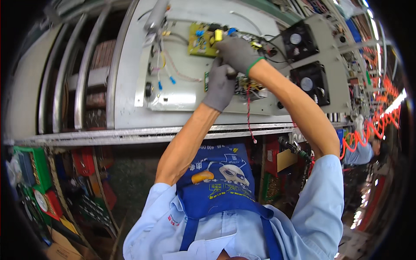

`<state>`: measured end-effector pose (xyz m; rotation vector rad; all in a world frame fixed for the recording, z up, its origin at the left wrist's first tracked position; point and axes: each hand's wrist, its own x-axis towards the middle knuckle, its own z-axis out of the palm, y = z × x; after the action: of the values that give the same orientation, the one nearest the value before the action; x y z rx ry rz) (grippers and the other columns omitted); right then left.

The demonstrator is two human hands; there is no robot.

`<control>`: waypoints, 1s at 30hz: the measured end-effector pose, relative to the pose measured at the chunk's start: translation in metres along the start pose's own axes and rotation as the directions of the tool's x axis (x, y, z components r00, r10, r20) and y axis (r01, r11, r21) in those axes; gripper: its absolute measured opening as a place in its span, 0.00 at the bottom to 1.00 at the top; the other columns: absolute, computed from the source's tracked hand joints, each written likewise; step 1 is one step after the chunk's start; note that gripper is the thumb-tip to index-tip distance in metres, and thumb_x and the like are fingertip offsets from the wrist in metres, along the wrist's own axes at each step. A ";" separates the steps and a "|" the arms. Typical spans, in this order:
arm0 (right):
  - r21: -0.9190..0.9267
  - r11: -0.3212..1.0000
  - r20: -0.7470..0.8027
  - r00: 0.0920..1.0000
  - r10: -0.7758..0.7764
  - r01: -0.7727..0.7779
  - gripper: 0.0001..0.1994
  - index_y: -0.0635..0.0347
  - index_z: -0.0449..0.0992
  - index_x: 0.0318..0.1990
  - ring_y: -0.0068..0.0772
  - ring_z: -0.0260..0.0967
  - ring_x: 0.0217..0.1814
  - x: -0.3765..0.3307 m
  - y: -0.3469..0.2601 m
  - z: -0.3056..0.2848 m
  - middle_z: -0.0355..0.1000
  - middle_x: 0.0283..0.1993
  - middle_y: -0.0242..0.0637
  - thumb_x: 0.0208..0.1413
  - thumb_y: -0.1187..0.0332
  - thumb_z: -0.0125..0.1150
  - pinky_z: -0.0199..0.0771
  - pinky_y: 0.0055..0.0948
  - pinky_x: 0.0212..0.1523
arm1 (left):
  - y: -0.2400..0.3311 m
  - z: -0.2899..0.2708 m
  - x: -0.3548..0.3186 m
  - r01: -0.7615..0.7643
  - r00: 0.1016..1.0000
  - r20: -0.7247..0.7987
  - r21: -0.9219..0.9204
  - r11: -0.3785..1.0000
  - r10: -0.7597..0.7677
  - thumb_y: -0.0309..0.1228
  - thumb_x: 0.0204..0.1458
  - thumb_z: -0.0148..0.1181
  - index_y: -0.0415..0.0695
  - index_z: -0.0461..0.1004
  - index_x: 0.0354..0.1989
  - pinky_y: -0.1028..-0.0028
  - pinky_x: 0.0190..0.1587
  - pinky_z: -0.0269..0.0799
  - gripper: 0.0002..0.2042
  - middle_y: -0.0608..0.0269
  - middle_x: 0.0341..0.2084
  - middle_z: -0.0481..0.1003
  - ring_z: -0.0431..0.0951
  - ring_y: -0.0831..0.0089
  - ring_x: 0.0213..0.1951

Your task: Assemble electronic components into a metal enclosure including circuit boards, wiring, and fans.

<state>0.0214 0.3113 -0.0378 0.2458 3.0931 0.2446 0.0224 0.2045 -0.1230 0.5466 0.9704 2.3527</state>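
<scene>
Grey gloves cover both hands, which meet over a metal chassis plate (180,97) on the bench. My left hand (220,86) is closed beside a small green circuit board (206,81), its fingertips pointing up toward the other hand. What it grips is hidden. Just above and to its right, my right hand (239,54) has curled fingers at the right edge of a yellow-green circuit board (200,43). Whatever sits in those fingers cannot be made out. A yellow component (218,35) stands by the right fingertips. Red twisted wires (248,110) hang down below the hands.
Two black fans (299,41) are mounted on the chassis panel at the right. Loose wires with blue terminals (167,83) lie left of the hands. A metal rail (164,133) edges the bench, with metal rollers (86,69) further left. Red coiled hoses (368,132) hang at right.
</scene>
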 end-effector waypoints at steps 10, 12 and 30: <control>0.026 0.796 0.112 0.793 0.599 -0.605 0.18 0.59 0.72 0.47 0.53 0.78 0.44 -0.165 -0.018 -0.094 0.76 0.40 0.47 0.54 0.59 0.64 0.79 0.48 0.43 | 0.033 -0.020 -0.022 0.176 0.982 0.041 0.124 0.976 -0.182 0.23 0.59 0.47 0.31 0.48 0.71 0.63 0.69 0.63 0.31 0.43 0.68 0.55 0.61 0.53 0.68; 0.070 0.755 0.228 0.747 0.624 -0.652 0.16 0.58 0.73 0.46 0.52 0.79 0.43 -0.189 -0.016 -0.083 0.77 0.37 0.47 0.54 0.61 0.63 0.78 0.49 0.42 | 0.047 -0.004 -0.029 0.253 0.966 0.016 0.125 0.959 -0.256 0.24 0.61 0.48 0.33 0.48 0.72 0.64 0.69 0.63 0.31 0.44 0.68 0.55 0.62 0.56 0.68; 0.693 0.653 -0.321 0.681 0.658 -0.304 0.12 0.58 0.79 0.45 0.51 0.77 0.41 -0.210 -0.035 -0.016 0.77 0.38 0.47 0.59 0.62 0.58 0.77 0.47 0.43 | 0.026 -0.020 -0.015 -0.719 0.689 0.715 0.695 0.008 -0.122 0.43 0.65 0.44 0.33 0.72 0.56 0.46 0.72 0.46 0.24 0.36 0.70 0.55 0.53 0.34 0.70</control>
<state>0.2223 0.2412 -0.0242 1.3073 3.4529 -0.8506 0.0147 0.1693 -0.1199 2.1699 2.1988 1.0212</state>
